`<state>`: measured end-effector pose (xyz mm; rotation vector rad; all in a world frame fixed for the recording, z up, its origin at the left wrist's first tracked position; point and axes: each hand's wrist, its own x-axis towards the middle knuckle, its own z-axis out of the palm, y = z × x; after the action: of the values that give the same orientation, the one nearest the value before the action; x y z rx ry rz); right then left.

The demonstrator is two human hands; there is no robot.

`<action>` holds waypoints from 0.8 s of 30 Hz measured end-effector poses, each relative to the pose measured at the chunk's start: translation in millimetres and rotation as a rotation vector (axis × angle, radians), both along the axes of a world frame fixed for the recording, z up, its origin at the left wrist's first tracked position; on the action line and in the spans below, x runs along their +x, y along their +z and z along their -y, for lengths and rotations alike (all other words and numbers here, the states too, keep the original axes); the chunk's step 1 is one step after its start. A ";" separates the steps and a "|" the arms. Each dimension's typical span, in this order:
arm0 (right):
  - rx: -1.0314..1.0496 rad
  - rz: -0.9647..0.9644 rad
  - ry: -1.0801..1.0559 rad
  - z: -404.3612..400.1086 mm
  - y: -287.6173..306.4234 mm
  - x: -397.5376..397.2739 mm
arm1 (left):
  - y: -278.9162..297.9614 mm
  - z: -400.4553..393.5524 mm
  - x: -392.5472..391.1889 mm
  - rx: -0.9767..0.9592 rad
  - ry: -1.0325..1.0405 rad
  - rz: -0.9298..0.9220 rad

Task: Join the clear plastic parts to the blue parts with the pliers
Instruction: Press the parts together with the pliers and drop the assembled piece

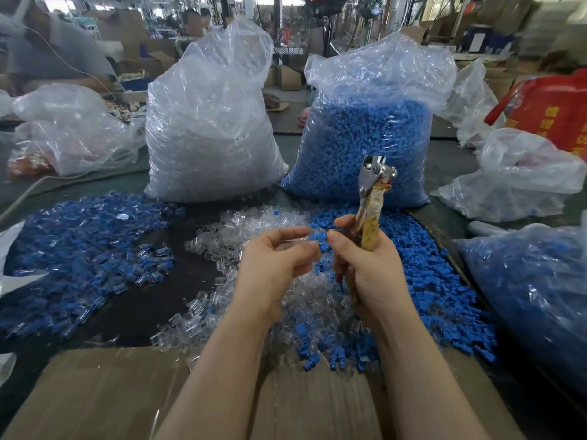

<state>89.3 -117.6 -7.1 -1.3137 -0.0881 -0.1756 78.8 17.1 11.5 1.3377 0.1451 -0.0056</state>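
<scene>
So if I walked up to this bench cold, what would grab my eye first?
Probably the two tall plastic sacks at the back: the bag of clear parts on the left and the bag of blue parts beside it on the right. Then the middle, where the right hand grips taped pliers pointing upward, while the left hand pinches a small blue part against the right thumb, above loose piles of both kinds.

Only thing I can actually read is a small white sticker on the clear-parts bag, looks like "SJ 017". The red bag on the right has yellow Chinese characters, but they're cut off and too blurry to make out.
</scene>
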 end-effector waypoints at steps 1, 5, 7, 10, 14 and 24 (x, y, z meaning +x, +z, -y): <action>-0.028 0.019 -0.035 -0.6 -0.1 0.6 | 0.2 0.6 0.0 -0.024 0.007 -0.009; -0.178 0.118 -0.175 -2.0 0.1 1.0 | -0.4 3.3 -0.2 -0.034 0.060 -0.002; -0.243 0.160 -0.214 -4.1 1.0 -0.6 | -0.3 4.5 -0.6 -0.007 0.093 0.020; -0.330 0.186 -0.280 -7.6 1.2 -2.3 | 0.1 7.3 -0.7 0.037 0.140 0.073; -0.420 0.246 -0.351 -12.1 -0.6 -6.2 | 0.2 10.3 -1.8 0.151 0.201 0.142; -0.430 0.234 -0.330 -18.4 1.1 -6.2 | -1.9 14.4 -3.7 0.330 0.272 0.280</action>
<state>83.1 -99.1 -6.0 -1.7284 -0.1109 -0.6185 75.0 2.6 9.6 1.6216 0.0911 0.4509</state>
